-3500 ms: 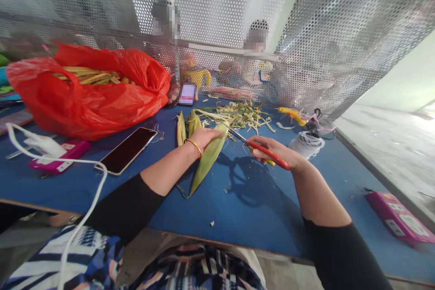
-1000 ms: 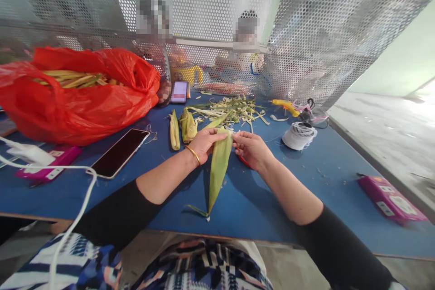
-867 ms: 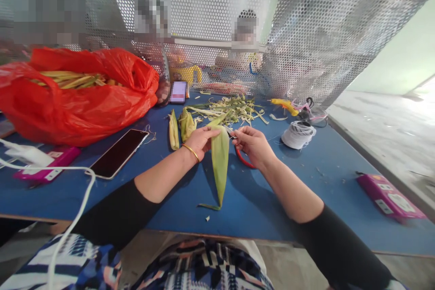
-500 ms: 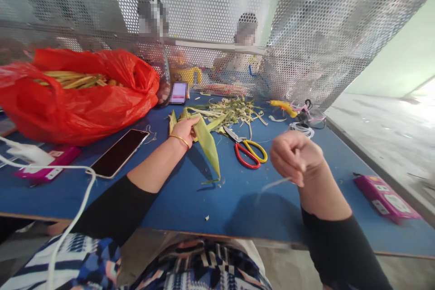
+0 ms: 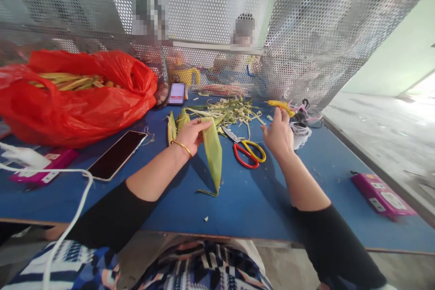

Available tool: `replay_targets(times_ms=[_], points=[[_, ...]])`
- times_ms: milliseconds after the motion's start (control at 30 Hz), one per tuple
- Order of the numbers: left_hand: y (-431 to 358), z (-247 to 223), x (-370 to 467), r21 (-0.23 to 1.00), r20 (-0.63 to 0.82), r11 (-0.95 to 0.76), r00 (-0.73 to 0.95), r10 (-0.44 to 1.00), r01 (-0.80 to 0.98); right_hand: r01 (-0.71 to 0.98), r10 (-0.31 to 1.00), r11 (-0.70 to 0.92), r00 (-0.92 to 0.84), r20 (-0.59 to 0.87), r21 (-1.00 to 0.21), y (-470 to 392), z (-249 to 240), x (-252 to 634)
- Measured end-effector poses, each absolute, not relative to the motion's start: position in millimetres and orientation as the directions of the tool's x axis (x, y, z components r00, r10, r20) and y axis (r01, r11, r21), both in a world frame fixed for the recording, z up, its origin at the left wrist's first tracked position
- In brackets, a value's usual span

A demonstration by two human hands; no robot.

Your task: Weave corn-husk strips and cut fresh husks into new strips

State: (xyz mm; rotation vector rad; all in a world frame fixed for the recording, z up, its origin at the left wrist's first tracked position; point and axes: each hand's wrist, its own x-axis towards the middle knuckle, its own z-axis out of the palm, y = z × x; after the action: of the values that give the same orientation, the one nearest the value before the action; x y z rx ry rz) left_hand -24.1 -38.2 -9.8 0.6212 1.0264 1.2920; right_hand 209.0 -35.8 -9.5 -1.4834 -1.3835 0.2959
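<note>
My left hand (image 5: pixel 190 138), with a gold bangle at the wrist, pinches the upper end of a pale green corn husk (image 5: pixel 213 156). The husk hangs down, its thin curled tip near the blue table. Two more folded husk pieces (image 5: pixel 172 129) stand just behind that hand. My right hand (image 5: pixel 279 135) is open, fingers reaching forward and thumb apart; I see nothing in it. It is over the table beside a white coil of cord or thread (image 5: pixel 301 133) and near a yellow tool (image 5: pixel 281 107). Between my hands lie scissors (image 5: pixel 246 148) with one red and one yellow handle.
Husk scraps (image 5: pixel 234 111) are heaped at the back. A red plastic bag (image 5: pixel 84 118) of husk strips stands at left, with a dark phone (image 5: pixel 117 155) before it. Purple packs (image 5: pixel 382 194) lie at both sides. Behind a perforated metal screen (image 5: pixel 210 4) people are seated.
My right hand has gone from a closed pinch on a thin pale strand to open fingers, moving forward and left. My left hand has shifted slightly right with the husk, which hangs straighter.
</note>
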Motion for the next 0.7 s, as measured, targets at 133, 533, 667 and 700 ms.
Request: replay_targets(times_ms=[133,533,667,700], points=[[-46.0,-12.0,-17.9,0.881,-0.133,0.109,-0.019,0.991,-0.461,0.481,0.94,0.279,0.039,0.338,-0.831,-55.1,-11.3,177.4],[-42.2,-7.6,-26.3,0.902,-0.093,0.136,0.124,0.988,-0.41,-0.1,0.963,-0.183,-0.22,-0.158,-0.978,-71.9,-20.2,144.4],[-41.5,-10.1,-25.3,0.926,-0.075,0.114,0.123,0.99,-0.359,-0.136,0.965,-0.184,-0.213,-0.153,-0.974,-64.8,-23.3,149.3],[-41.8,-10.9,-24.5,0.934,-0.075,0.109,0.112,0.991,-0.34,-0.149,0.958,-0.212,-0.229,-0.175,-0.966,-63.9,-25.4,149.1]])
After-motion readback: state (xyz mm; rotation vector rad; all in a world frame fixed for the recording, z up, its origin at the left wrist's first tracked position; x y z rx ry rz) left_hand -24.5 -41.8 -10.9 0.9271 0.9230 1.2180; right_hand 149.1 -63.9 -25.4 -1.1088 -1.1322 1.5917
